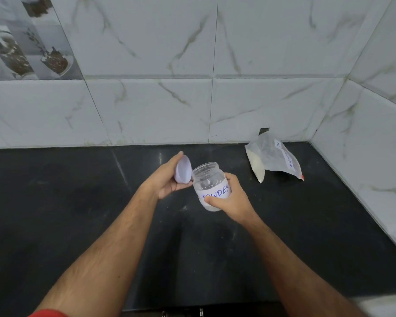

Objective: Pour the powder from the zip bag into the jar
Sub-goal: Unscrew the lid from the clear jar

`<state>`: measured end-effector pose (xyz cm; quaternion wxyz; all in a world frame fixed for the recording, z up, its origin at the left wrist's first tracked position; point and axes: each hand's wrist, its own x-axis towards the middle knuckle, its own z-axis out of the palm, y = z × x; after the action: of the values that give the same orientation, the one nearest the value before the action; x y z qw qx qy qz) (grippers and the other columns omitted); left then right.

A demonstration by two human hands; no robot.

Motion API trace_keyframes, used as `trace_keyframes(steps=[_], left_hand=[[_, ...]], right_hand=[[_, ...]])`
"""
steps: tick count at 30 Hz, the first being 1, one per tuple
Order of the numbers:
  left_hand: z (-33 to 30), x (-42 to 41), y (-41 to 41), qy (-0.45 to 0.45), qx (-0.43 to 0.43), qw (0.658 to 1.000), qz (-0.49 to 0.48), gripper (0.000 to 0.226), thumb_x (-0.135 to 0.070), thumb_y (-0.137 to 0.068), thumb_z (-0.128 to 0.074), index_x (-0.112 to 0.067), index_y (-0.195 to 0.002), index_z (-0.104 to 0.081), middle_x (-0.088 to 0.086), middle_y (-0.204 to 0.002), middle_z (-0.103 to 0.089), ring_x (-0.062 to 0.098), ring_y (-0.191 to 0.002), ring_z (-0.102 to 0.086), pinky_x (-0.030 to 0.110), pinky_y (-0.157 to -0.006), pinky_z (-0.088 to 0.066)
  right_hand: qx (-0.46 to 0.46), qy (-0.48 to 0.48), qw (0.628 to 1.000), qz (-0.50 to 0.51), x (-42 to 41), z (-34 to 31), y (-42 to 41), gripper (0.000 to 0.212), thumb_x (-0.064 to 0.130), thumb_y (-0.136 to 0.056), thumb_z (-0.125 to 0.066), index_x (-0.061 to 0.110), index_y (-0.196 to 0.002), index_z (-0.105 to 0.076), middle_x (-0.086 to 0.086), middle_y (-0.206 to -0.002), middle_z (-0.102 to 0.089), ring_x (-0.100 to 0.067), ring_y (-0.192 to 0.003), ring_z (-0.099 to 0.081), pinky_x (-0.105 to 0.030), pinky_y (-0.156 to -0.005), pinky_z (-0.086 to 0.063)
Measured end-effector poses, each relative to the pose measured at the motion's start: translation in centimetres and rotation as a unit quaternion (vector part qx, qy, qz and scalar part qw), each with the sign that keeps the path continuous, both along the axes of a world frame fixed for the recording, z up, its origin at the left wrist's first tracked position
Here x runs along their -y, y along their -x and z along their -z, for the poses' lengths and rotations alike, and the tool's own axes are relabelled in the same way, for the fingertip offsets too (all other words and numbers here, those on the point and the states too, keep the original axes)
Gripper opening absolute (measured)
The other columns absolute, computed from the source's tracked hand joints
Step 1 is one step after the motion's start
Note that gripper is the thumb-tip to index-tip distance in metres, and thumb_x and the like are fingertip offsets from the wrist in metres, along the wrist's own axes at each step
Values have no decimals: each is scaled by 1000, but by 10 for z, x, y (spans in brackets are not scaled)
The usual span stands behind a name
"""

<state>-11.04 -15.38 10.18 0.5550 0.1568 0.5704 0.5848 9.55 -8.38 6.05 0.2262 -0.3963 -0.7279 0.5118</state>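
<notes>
Black stone counter (78,213), marble-tile corner. Your right hand (229,200) grips the clear jar (209,181), tilted, mouth open, a little white powder at its bottom. Your left hand (167,179) holds the white lid (183,169) just beside the jar mouth. Zip bag (272,156) lies back right by the wall, well apart.

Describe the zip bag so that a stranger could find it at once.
Look at the black counter, in its far right corner where the two tiled walls meet. The zip bag lies there: clear plastic, some white powder inside, a handwritten label, apart from both hands.
</notes>
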Motion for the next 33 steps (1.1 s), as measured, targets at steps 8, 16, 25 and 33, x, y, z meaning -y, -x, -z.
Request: trace_keyframes(steps=[8,16,25,33], left_hand=[[62,28,31,82,15,991,-101,48,-15,-97,-63,0,-139,-45,27,-125,-60,37,-97,-69,39,-61,-65],[110,55,57,226,-163,954,-114,40,-1,-92,-61,1,-131,-52,23,-128,-59,30,-70,-69,38,-59,-64],[117,61,49,382,-465,798,-27,47,-40,-82,-71,-12,-117,-59,10,-113,-68,32,-95,-70,32,-71,-53],[124,69,48,370,-514,773,-25,56,-50,-86,-68,-14,-127,-56,14,-128,-56,36,-113,-59,40,-83,-46]], right_hand=[[-39,84,996,6,2,16,10,69,15,-78,-85,19,-135,-45,3,-123,-63,-11,-108,-64,-18,-77,-55],[-2,75,997,11,12,45,21,80,26,-62,-89,25,-129,-46,10,-116,-66,-12,-105,-68,-28,-87,-59],[19,34,999,9,23,45,25,73,22,-65,-87,32,-125,-47,16,-113,-66,0,-100,-66,-12,-73,-50],[44,-3,999,4,29,56,29,70,24,-62,-90,36,-118,-49,20,-106,-67,1,-95,-66,-6,-71,-48]])
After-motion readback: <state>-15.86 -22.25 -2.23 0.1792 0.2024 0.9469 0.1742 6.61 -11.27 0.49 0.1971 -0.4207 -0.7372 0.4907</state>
